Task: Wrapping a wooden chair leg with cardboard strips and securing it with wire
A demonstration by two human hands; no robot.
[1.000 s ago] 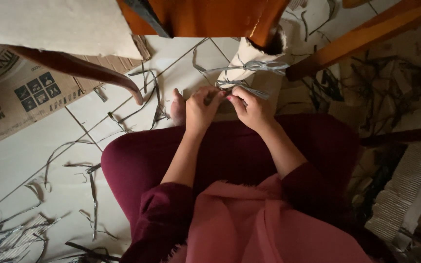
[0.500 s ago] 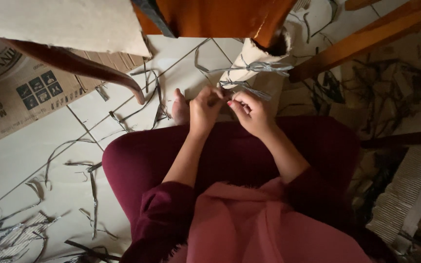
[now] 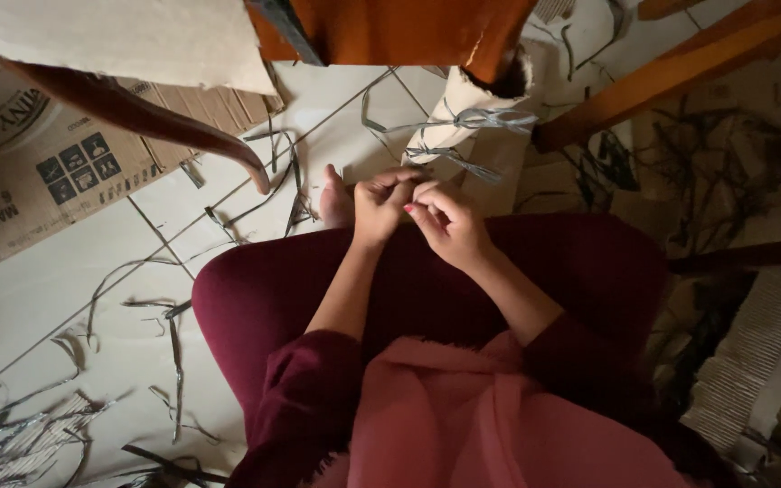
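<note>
Both hands are working right over the knees here, pinched together on the near end of a thin silvery strip (image 3: 463, 163) that runs away from the fingers toward the white cloth-wrapped bundle (image 3: 463, 113) on the tiled floor (image 3: 65, 289). The left hand (image 3: 380, 201) is curled closed, thumb and fingers nipping the strip, and the right hand (image 3: 445, 221) is closed on it too, fingertips meeting the left's, so it looks like a twist or knot is being worked. Honestly the trick with this kind of step, I'd say, is keeping the strip taut between the two pinches and rolling it with the fingertips rather than yanking, since the stuff looks flimsy and could kink or tear. The exact bit between the fingers is too small to make out. More cut silvery strips (image 3: 174, 334) lie scattered over the floor on the left, with a flattened cardboard box (image 3: 38, 181) beyond them and a curved wooden chair leg (image 3: 146, 117) above.
</note>
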